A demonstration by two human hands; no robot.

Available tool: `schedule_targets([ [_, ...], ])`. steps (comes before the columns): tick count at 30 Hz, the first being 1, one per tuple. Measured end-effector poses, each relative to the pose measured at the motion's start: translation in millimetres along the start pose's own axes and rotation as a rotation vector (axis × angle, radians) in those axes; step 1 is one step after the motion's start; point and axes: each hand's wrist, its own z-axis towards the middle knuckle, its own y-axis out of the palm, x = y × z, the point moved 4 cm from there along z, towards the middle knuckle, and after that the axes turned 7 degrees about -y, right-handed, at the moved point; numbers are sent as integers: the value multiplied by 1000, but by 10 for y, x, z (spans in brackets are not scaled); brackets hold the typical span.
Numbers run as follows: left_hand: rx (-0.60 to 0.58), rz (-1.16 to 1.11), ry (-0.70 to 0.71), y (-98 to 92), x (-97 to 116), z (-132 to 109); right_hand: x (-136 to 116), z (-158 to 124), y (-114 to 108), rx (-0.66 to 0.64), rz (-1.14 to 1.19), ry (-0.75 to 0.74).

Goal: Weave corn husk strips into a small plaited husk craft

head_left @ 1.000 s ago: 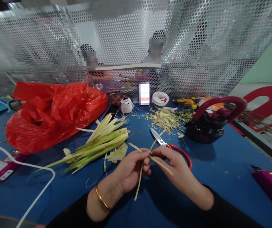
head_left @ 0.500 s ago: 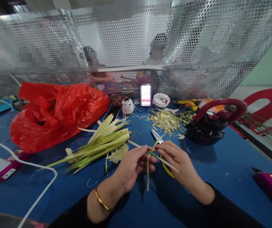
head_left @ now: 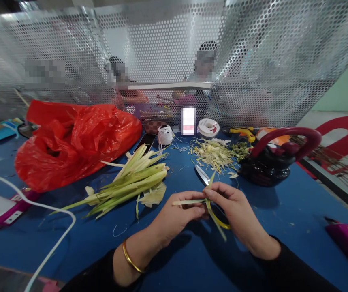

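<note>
Moderate light, apparently from overhead and ahead, casts soft shadows on the table [head_left: 295,219] beneath the left hand [head_left: 176,213] and right hand [head_left: 236,213]. Glare flecks the red bag [head_left: 81,142] and streaks the silver sheet [head_left: 164,48], which carries pixelated blocks. Wide-angle distortion stretches the edges; distant detail is soft.

- The far side of the blue table [head_left: 95,247] is bounded by a silvery perforated sheet [head_left: 164,44].
- Light is reflected by it in bright patches.
- At right, a green wall [head_left: 345,93] is seen above pale floor [head_left: 309,120].
- Beside the table, a red chair [head_left: 338,127] is partly shown.
</note>
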Motion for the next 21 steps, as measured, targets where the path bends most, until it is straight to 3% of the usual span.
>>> schedule_targets([
  [2,21,1,-15,-24,-9,21,-13,8,-51,45,-7,-34],
  [5,194,-10,-8,-148,-7,63,-72,22,-130,112,-56,-109],
  [8,379,-77,16,-284,18,72,-138,27,-137,71,-119,-134],
  [10,405,-93,22,-314,47,58,-178,23,-106,1,-163,-138],
  [12,335,-53,27,-282,84,37,-203,16,-57,-82,-204,-143],
  [17,-10,282,-31,-100,46,17,-175,6,37,-208,-293,-209],
  [21,-88,246,-100,-77,-63,40,-133,-6,63,-243,-339,-259],
])
